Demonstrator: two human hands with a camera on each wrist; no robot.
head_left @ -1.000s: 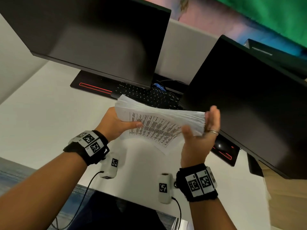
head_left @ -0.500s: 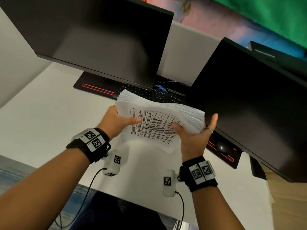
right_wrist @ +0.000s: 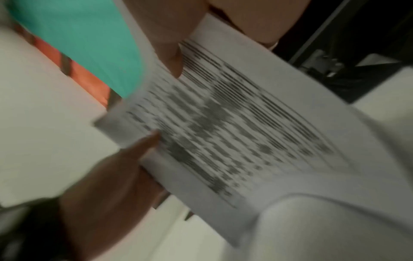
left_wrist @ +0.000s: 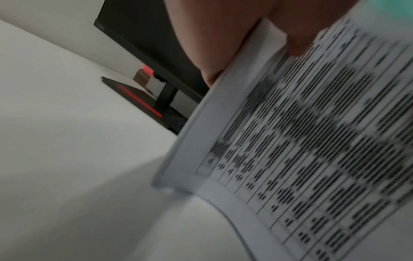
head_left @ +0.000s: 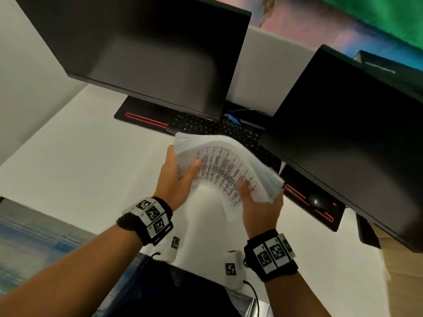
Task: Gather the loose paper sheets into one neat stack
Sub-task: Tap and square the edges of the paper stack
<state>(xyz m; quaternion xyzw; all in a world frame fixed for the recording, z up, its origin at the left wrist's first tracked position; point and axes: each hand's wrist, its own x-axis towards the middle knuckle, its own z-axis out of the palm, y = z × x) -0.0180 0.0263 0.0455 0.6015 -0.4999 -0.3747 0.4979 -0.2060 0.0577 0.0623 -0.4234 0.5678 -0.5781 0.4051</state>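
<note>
While both hands hold the paper stack point(head_left: 225, 167) in the air above the table point(head_left: 68, 168), left hand point(head_left: 177, 177) and right hand point(head_left: 258, 208) clamped on opposite ends, it is better to loosen the grip slightly and tap the edges level.

1. White desk point(head_left: 75, 161), matte, plain surface; runs from the near edge back to a pale wall
2. Long black desk mat point(head_left: 146, 121) with red-lit trim lies flat across the back of the desk, its right end point(head_left: 320, 213) showing under the right monitor
3. Black keyboard point(head_left: 229, 130) on the mat, centre
4. Dark mouse point(head_left: 315, 200) on the mat, right end
5. Monitor stand foot point(left_wrist: 166, 98) rests at the mat's left part
</note>
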